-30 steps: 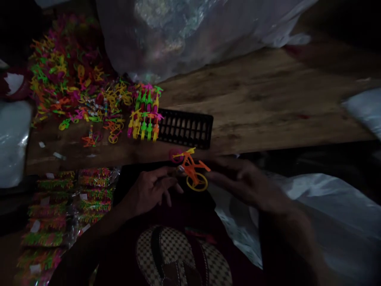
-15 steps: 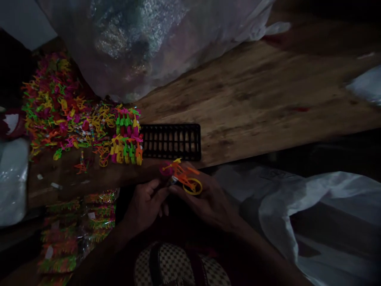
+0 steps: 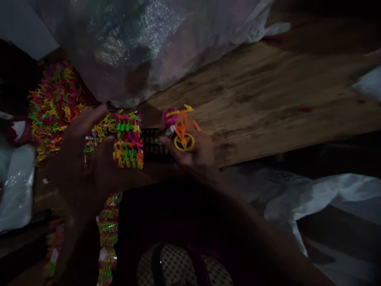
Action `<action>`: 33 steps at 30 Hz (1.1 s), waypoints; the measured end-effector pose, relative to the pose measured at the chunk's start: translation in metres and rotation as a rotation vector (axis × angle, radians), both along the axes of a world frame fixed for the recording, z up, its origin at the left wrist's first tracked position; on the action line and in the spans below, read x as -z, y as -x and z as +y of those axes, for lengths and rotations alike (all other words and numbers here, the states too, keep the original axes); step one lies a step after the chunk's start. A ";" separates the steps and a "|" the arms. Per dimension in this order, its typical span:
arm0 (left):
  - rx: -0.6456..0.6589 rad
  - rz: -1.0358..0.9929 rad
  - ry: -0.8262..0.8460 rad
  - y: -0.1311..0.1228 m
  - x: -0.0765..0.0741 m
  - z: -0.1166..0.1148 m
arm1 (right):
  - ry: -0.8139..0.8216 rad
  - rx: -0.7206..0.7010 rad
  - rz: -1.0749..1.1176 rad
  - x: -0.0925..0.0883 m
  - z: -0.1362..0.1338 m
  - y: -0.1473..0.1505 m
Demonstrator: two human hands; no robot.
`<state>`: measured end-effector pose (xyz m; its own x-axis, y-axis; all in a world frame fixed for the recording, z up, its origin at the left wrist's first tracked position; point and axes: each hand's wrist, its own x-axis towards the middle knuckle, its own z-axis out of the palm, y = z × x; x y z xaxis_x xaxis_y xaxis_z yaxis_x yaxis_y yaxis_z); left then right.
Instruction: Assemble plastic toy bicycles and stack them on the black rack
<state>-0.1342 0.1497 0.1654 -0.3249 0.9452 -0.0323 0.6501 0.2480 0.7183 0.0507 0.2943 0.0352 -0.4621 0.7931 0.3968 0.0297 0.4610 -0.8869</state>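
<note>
Orange toy bike (image 3: 181, 128): held over black rack (image 3: 149, 148), at 3 o'clock from lined-up toys (image 3: 127, 142).
Right hand (image 3: 200, 153): closed firmly on bike.
Left hand (image 3: 79, 161): blurred, thumb and fingers spread wide, seemingly empty, near loose toy pile (image 3: 56, 104) at 11 o'clock.

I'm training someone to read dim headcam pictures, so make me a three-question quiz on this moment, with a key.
1. Which hand holds the orange-framed toy bicycle?
2. True or false: the rows of small toys near the black rack are all one colour.
3. Fill in: the held toy has a yellow wheel and a ____ wheel.

Key:
1. The right hand.
2. False; green, yellow, orange and pink all show.
3. Pink.
</note>
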 end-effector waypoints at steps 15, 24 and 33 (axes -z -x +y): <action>0.111 0.488 -0.170 -0.018 0.087 0.076 | -0.230 0.008 -0.243 0.041 0.022 0.057; 0.058 0.262 -0.217 -0.012 0.081 0.071 | -0.373 -0.051 -0.380 0.044 0.022 0.064; 0.177 0.530 -0.133 0.006 0.061 0.104 | -0.398 -0.014 -0.332 0.053 0.024 0.066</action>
<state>-0.1398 0.2534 0.1041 -0.1005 0.9716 0.2143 0.9532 0.0323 0.3005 -0.0154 0.3181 -0.0180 -0.6241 0.6030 0.4969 0.2710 0.7635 -0.5862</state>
